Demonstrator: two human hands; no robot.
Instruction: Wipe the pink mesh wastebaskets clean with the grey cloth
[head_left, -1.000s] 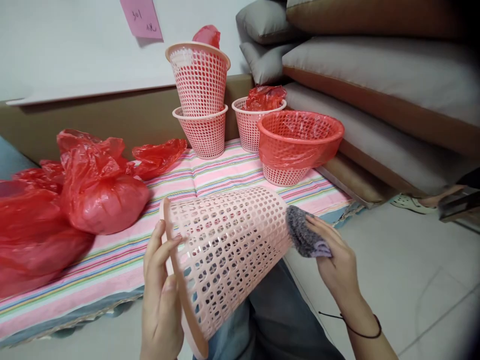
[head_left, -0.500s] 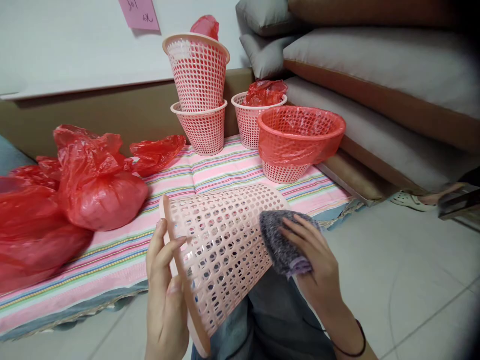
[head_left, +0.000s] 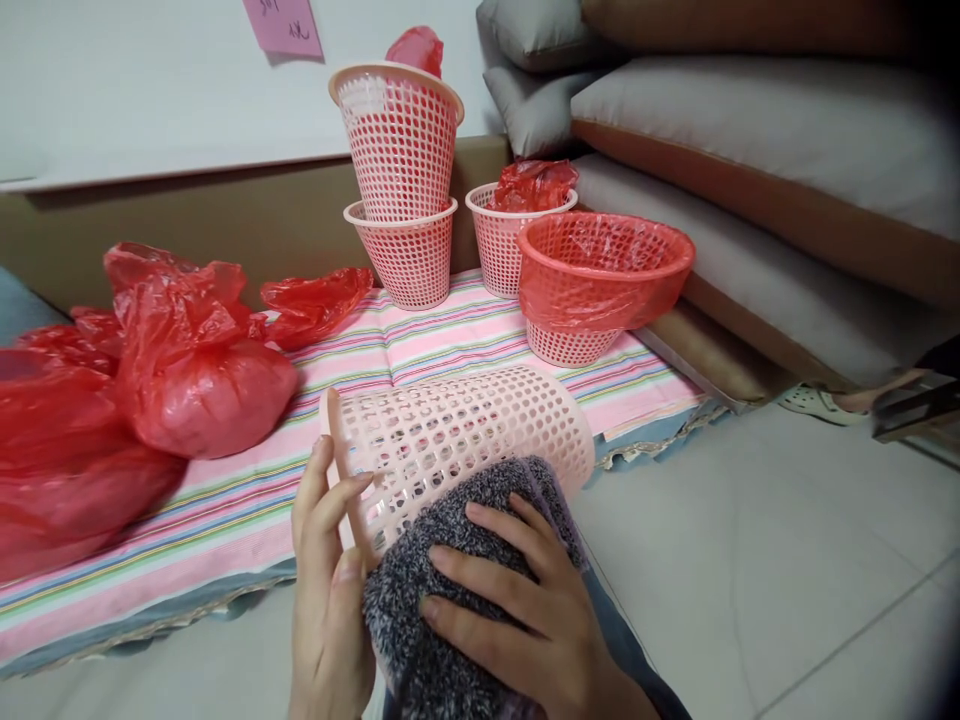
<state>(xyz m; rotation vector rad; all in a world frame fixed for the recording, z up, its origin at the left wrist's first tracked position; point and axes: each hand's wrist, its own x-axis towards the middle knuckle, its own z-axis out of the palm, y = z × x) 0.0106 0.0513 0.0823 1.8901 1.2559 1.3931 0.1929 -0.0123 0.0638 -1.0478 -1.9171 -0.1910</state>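
A pale pink perforated plastic wastebasket (head_left: 480, 420) lies on its side over my lap, its rim facing left and its base right. My left hand (head_left: 330, 580) grips the rim, fingers on the outside near the wall. Spread over a dark grey fluffy cloth (head_left: 450, 550), my right hand (head_left: 525, 600) presses it against the basket's near side. The cloth hides the lower part of the basket and reaches close to my left thumb.
Red plastic bags (head_left: 202, 370) lie at left on a striped cloth (head_left: 457, 345). Two stacked baskets (head_left: 401, 150), another basket (head_left: 499, 240) and a red-lined basket (head_left: 570, 290) stand behind. Grey cushions (head_left: 750, 130) are piled at right. A shoe (head_left: 817, 402) shows on the floor.
My right hand has slid the cloth left and down along the basket, from near its base toward the rim. My left hand keeps its hold on the rim.
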